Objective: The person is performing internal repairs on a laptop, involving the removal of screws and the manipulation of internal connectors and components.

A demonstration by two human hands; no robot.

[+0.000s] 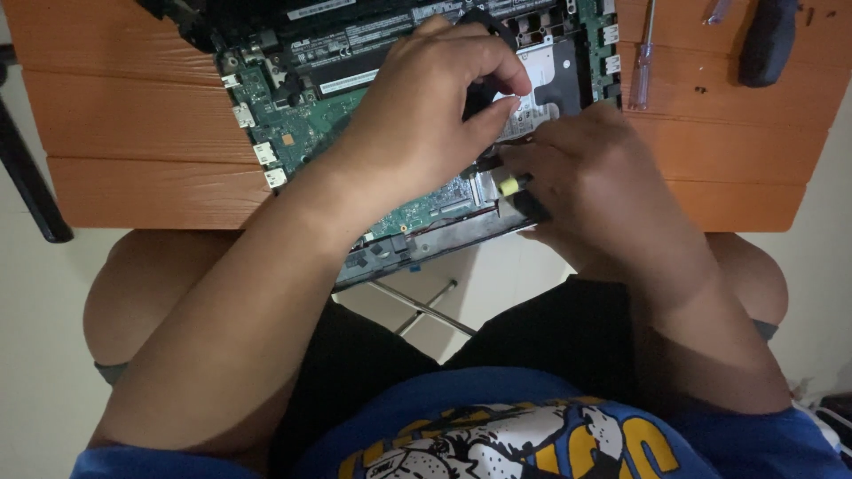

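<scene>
Blue printed shirt [497,435] and black shorts [550,337] are filling the bottom of the view, bare knees poking out either side under the edge of the orange wooden table [133,133]. Above them the left hand [426,115] is curling over the opened laptop [355,106], thumb and forefinger pinching something dark, maybe a cable or tab, though it is too shadowed to be sure. Under that hand the green circuit board [302,124] is lying exposed, white connectors along its outer edge. The right hand [595,186] is sitting just beside the left, fingers closing around a screwdriver [519,191] with a yellow-and-black handle, its tip hidden. Just beyond both hands a silver drive [541,84] is showing in its bay. Well past the right hand, a slim screwdriver [643,62] and a black-handled tool [768,40] are lying on the tabletop.
</scene>
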